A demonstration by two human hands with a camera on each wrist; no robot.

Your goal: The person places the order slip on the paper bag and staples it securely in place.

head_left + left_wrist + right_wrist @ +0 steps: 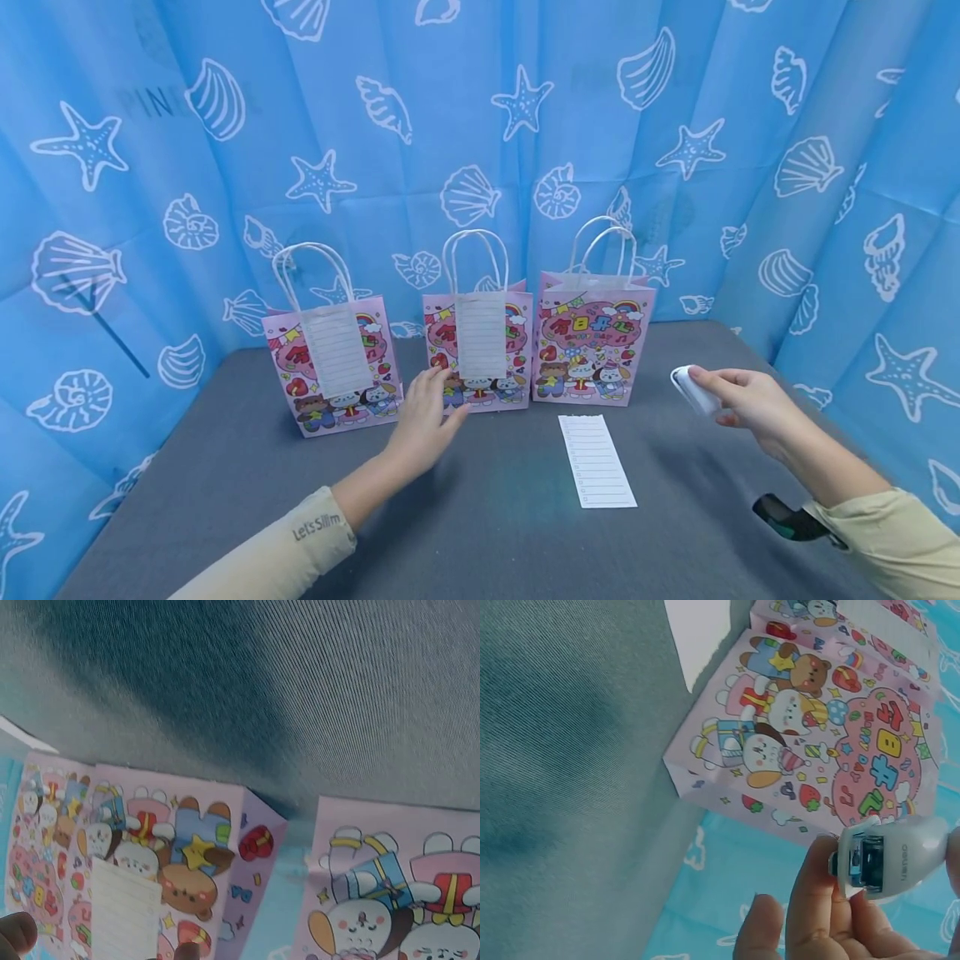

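A white mini stapler [697, 392] is pinched between the thumb and fingers of my right hand [761, 410], raised above the table's right side. In the right wrist view the stapler [911, 859] shows a dark metallic front end. My left hand [422, 421] has loosely extended fingers at the lower left of the middle pink paper bag [495, 400]; whether they touch it I cannot tell. A lined paper strip [482, 337] hangs on that bag's front, and another strip [337, 350] on the left bag [315, 421]. The right bag [588, 333] has none on its front.
A loose lined strip [597, 462] lies flat on the grey table [480, 517], in front of the right bag. The three bags stand upright with white handles. A blue shell-patterned curtain [480, 125] surrounds the table's back and sides.
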